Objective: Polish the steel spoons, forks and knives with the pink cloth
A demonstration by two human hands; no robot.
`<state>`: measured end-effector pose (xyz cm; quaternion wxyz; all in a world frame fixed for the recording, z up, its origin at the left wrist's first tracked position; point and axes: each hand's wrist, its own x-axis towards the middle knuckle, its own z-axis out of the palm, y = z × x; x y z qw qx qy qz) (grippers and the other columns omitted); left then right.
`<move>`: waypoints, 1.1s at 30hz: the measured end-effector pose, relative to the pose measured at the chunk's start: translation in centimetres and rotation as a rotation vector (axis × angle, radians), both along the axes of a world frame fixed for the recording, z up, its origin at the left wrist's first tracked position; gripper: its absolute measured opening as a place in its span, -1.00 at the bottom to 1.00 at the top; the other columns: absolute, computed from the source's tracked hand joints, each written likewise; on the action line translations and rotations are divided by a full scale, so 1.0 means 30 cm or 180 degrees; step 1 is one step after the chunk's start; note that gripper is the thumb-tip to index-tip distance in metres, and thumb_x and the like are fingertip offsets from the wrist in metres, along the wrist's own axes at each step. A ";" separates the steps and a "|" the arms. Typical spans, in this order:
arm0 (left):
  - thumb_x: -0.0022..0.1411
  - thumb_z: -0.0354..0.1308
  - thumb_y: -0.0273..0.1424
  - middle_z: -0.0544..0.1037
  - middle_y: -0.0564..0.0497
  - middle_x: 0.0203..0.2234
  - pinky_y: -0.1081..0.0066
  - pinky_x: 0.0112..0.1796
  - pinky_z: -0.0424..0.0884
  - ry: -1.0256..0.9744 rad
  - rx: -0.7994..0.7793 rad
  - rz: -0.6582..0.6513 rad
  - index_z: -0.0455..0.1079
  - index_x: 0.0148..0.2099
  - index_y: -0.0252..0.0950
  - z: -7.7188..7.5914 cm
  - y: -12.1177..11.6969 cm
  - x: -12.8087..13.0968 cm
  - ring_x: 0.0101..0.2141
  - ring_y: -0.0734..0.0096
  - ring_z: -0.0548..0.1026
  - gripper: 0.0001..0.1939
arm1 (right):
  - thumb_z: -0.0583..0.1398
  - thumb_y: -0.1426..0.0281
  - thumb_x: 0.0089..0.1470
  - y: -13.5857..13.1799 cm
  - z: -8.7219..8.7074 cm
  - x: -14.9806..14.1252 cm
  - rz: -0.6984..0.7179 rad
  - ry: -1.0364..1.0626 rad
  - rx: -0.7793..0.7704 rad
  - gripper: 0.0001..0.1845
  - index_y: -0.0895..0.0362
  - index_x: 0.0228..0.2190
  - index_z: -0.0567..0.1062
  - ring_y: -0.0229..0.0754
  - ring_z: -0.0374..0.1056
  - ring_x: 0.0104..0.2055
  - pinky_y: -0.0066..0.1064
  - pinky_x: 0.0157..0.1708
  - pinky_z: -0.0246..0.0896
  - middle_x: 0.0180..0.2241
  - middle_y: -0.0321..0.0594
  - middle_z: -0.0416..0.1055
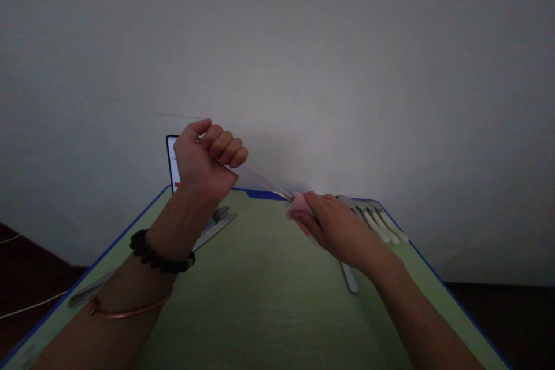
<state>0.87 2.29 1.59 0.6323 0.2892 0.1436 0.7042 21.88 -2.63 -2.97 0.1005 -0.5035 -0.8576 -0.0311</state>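
Note:
My left hand (pixel 208 156) is raised at the back of the table, its fingers curled round one end of a long silver piece of cutlery (pixel 262 180). From that fist the metal slopes down to the right and narrows. My right hand (pixel 332 217) pinches a pale pink cloth (pixel 299 203) round the other end. The cloth and fingers hide that end, so I cannot tell whether it is a spoon, fork or knife.
Silver cutlery (pixel 215 230) lies behind my left wrist, and another silver piece (pixel 89 292) under my forearm. Several white-handled pieces (pixel 381 224) lie at the back right, near a silver handle (pixel 349 278). A phone (pixel 172 165) leans on the wall behind the blue-edged green table (pixel 260 300).

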 end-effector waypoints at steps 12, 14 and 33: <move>0.31 -0.39 -0.35 -0.24 0.19 -0.81 0.48 -0.74 -0.16 -0.0086 0.0076 -0.0371 -0.24 -0.70 -0.25 -0.048 -0.084 0.153 -0.77 0.57 -0.22 -0.51 | 0.00 0.22 0.21 -0.040 0.028 -0.053 -0.0060 0.0095 0.0179 -0.72 0.13 -0.39 0.34 -0.18 0.31 -0.50 -0.43 -0.51 -0.08 -0.49 -0.21 0.44; 0.30 -0.36 -0.36 -0.19 0.18 -0.81 0.50 -0.73 -0.10 0.0089 0.0155 -0.0345 -0.18 -0.71 -0.26 -0.052 -0.124 0.202 -0.76 0.58 -0.17 -0.50 | 0.04 0.23 0.18 -0.056 0.033 -0.075 -0.0123 0.0084 0.0453 -0.75 0.13 -0.42 0.34 -0.18 0.30 -0.52 -0.43 -0.52 -0.10 -0.55 -0.23 0.41; 0.22 -0.14 -0.41 -0.18 0.21 -0.85 0.47 -0.72 -0.25 -0.0222 -0.0314 0.0606 -0.23 -0.65 -0.25 0.007 -0.045 0.073 -0.80 0.60 -0.20 -0.56 | 0.01 0.24 0.19 -0.029 0.027 -0.042 -0.0356 -0.0296 0.0636 -0.74 0.12 -0.42 0.36 -0.12 0.38 -0.47 -0.39 -0.46 -0.03 -0.55 -0.22 0.47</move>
